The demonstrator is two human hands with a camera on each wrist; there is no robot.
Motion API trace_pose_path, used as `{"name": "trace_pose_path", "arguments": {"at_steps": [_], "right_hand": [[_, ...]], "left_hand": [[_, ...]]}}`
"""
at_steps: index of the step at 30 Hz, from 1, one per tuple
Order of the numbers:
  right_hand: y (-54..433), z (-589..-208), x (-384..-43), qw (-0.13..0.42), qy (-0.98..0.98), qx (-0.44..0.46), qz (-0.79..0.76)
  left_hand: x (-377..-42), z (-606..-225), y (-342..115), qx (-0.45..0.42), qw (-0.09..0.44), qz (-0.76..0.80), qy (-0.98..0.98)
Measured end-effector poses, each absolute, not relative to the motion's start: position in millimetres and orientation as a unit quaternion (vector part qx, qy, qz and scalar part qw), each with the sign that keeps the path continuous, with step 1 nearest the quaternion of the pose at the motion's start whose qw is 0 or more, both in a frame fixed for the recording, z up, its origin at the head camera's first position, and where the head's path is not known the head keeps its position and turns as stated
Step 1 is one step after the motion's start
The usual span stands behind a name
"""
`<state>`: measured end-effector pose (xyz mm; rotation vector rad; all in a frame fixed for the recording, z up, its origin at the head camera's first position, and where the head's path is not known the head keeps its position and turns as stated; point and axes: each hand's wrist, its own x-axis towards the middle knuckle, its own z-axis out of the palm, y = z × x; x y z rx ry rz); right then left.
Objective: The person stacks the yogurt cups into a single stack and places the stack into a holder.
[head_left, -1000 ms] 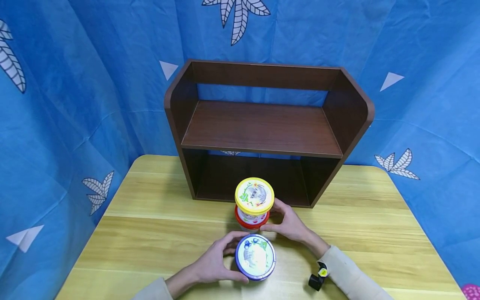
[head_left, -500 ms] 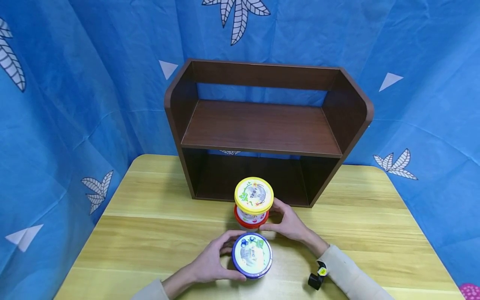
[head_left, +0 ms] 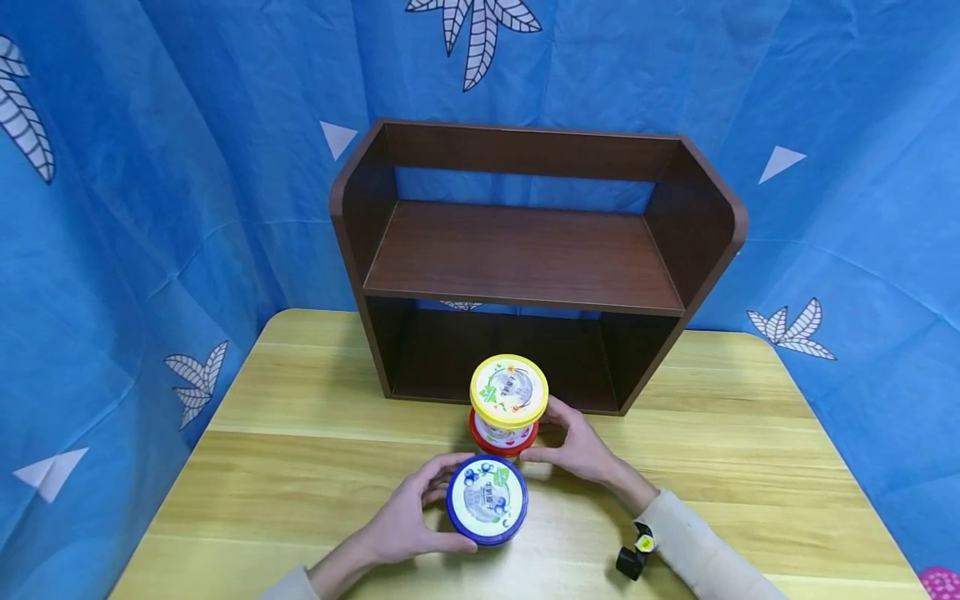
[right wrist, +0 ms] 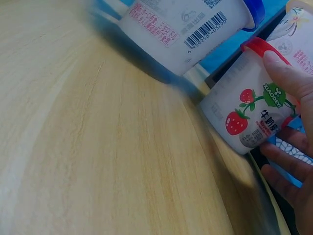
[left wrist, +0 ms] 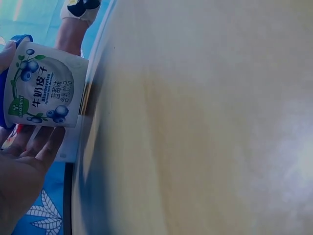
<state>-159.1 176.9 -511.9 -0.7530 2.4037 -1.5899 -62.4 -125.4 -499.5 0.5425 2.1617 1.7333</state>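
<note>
My left hand (head_left: 405, 515) grips a blue-lidded blueberry milk-drink cup (head_left: 487, 500), thumb near its front side and fingers round the back. The cup is upright, and its printed side (left wrist: 46, 85) shows in the left wrist view. Just behind it, my right hand (head_left: 576, 446) holds a red-lidded strawberry cup (right wrist: 249, 107) from the right, thumb at the lid's rim. A yellow-lidded cup (head_left: 509, 392) stands stacked on the red lid. In the head view the blue lid overlaps the lower front of the strawberry cup.
A dark brown two-tier shelf (head_left: 525, 254) stands at the back of the wooden table (head_left: 300, 450), directly behind the stacked cups. Blue patterned cloth (head_left: 187, 167) hangs behind and beside the table. A black wrist device (head_left: 633, 560) sits at the right sleeve.
My left hand has moved left and slightly away from me with the blue-lidded cup, whose lid print has turned. The right hand and the two stacked cups have stayed put.
</note>
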Motion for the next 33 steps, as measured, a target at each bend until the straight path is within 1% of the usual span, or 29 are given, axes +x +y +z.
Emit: {"name": "trace_pose_path", "arguments": {"at_steps": [11, 17, 26, 33], "right_hand": [[177, -512, -159, 0.079, 0.804, -0.252, -0.532], [178, -513, -160, 0.074, 0.803, -0.261, -0.531], [177, -514, -160, 0.07, 0.805, -0.257, -0.531], [177, -514, -160, 0.075, 0.802, -0.257, -0.534]], "left_hand": [[-63, -500, -138, 0.188, 0.105, 0.615, 0.759], [-64, -499, -145, 0.172, 0.09, 0.617, 0.762], [-66, -495, -152, 0.171, 0.061, 0.623, 0.76], [-70, -489, -156, 0.176, 0.02, 0.624, 0.761]]}}
